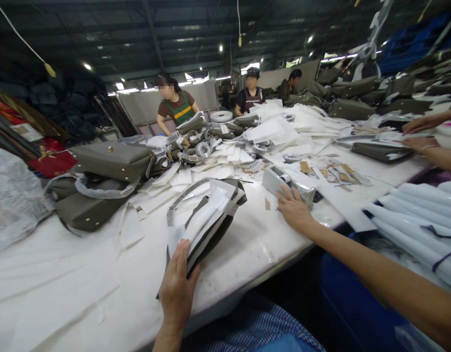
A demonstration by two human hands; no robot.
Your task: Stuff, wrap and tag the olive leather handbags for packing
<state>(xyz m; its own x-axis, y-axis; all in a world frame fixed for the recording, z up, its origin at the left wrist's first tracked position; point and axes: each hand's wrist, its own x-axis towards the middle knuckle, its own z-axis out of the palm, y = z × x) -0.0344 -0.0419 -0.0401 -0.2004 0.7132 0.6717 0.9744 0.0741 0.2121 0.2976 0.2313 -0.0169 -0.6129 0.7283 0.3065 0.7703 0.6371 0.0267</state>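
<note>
My left hand (pixel 178 281) grips the near end of a dark olive handbag (pixel 214 233), thumb on one side and fingers on the other. White paper sheets (pixel 210 210) stick out of the bag's opening, and its wrapped handle (pixel 171 212) arches up on the left. At the middle right, my right hand (pixel 294 208) rests with spread fingers against a grey tape dispenser (pixel 276 182). What its fingertips touch on the dispenser's far side is partly hidden. A small brown scrap (pixel 267 204) lies beside that hand.
Olive handbags (pixel 111 164) are stacked at the left; white papers (pixel 225 166) and wrapped handles heap across the middle. Two co-workers (pixel 177 105) stand opposite, a third sits farther back. Another person's hands (pixel 421 142) work at the right, above rolled white sheets (pixel 419 220).
</note>
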